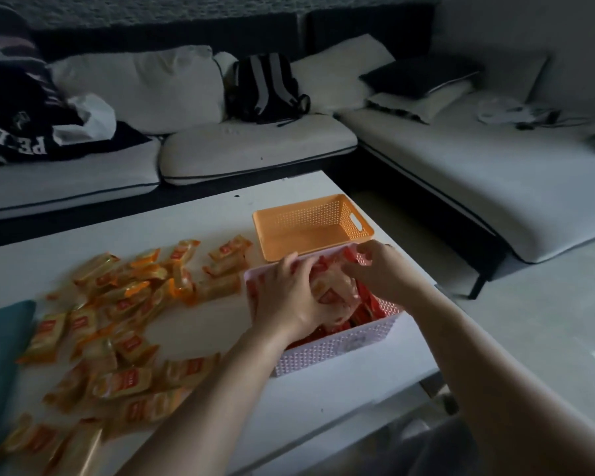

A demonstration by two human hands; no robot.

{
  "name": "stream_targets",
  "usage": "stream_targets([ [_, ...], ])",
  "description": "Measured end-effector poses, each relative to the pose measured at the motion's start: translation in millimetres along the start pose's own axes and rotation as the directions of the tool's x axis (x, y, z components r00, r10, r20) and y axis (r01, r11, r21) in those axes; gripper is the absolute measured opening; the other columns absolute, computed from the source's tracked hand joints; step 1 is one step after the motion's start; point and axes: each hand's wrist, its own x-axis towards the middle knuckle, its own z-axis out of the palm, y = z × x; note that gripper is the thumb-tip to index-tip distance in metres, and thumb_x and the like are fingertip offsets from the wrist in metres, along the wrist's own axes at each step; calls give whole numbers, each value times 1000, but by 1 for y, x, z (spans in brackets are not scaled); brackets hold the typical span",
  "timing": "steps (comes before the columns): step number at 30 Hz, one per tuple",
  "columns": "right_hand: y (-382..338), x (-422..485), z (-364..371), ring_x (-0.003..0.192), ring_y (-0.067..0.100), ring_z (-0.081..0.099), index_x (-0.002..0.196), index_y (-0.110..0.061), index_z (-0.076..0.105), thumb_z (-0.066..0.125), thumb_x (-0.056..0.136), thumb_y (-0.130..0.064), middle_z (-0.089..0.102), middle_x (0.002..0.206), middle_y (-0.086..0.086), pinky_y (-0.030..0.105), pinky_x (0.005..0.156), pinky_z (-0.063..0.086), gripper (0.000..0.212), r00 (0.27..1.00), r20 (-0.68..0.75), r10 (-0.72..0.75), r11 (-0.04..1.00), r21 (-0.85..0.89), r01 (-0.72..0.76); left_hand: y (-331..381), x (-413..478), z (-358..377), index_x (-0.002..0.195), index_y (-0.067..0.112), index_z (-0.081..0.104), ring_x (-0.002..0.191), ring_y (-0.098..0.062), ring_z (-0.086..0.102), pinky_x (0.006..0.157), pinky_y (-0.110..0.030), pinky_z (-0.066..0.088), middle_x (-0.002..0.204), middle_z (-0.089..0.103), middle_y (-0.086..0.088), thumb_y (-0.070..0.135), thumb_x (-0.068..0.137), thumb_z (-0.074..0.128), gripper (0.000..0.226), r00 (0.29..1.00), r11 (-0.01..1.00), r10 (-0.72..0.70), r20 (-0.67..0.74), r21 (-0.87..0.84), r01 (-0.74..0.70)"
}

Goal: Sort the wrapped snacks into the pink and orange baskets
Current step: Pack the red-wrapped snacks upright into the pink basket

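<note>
Over the pink basket (337,348) at the worktop's (200,214) near right, both hands close on one bundle of red-wrapped snacks (334,297): the left hand (285,300) holds a closed grip on its left side, the right hand (378,269) pinches its far right edge. More red packets fill that basket. Just beyond, touching it, sits the orange basket (313,225). Orange-wrapped snacks (117,324) lie scattered across the left.

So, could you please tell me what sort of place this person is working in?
Most likely a home living room: a white cushioned sofa with a backpack on it wraps round a low white coffee table strewn with wrapped snacks.
</note>
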Motion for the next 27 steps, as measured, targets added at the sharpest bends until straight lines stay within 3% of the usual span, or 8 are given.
stream_targets([
  [4,5,-6,-8,92,17,62,115,-19,68,65,96,-34,65,111,0,27,70,53,24,996,-71,-52,998,17,53,7,-1,2,146,31,44,136,-21,36,102,-35,32,148,37,6,74,73,71,89,996,993,6,-88,121,5],
  [8,0,-11,-12,81,9,64,105,-17,75,60,100,-22,70,98,-5,17,64,50,16,985,-56,-165,985,46,168,0,-4,-1,139,25,52,126,-22,48,102,-40,39,138,44,2,64,74,78,81,971,998,-9,-238,62,24],
  [10,2,-11,-14,85,13,66,107,-16,75,56,100,-15,70,101,-3,21,66,53,21,985,-65,-158,984,72,163,-5,-5,-3,137,23,54,121,-26,50,92,-42,52,135,38,-1,58,72,83,78,958,998,-28,-287,37,41],
  [13,9,-6,-17,87,16,69,109,-17,75,54,100,-11,72,105,0,31,71,60,24,990,-99,-101,986,121,113,-8,-7,-10,132,23,55,118,-24,50,77,-32,50,131,42,0,53,72,85,74,947,996,-49,-317,58,70],
  [16,13,-4,-22,84,12,69,110,-16,75,54,102,-17,73,103,1,22,66,56,22,989,-130,-72,977,189,96,-2,-7,-18,124,27,55,96,-14,65,74,-36,59,111,65,7,43,77,86,59,955,983,-99,-281,-177,50],
  [19,9,-8,-32,63,4,65,103,-17,74,57,102,-25,72,89,-3,15,54,47,20,991,-86,-98,923,364,123,14,-2,-20,117,30,60,90,-8,67,80,-39,60,99,68,15,42,83,81,43,956,929,-140,-256,-368,38],
  [23,7,-14,-40,59,21,68,106,-21,71,56,103,-32,73,84,2,37,56,58,19,985,-61,-159,901,398,170,45,10,-17,117,29,65,93,-6,69,74,-23,57,99,72,12,37,98,64,20,976,849,-155,-151,-526,54],
  [27,13,-13,-45,83,24,74,120,-15,67,53,102,-41,70,108,8,42,61,64,34,999,1,-40,882,470,35,66,16,-8,112,25,72,93,-16,76,88,-43,62,95,79,2,33,98,66,17,994,694,-106,-40,-718,46],
])
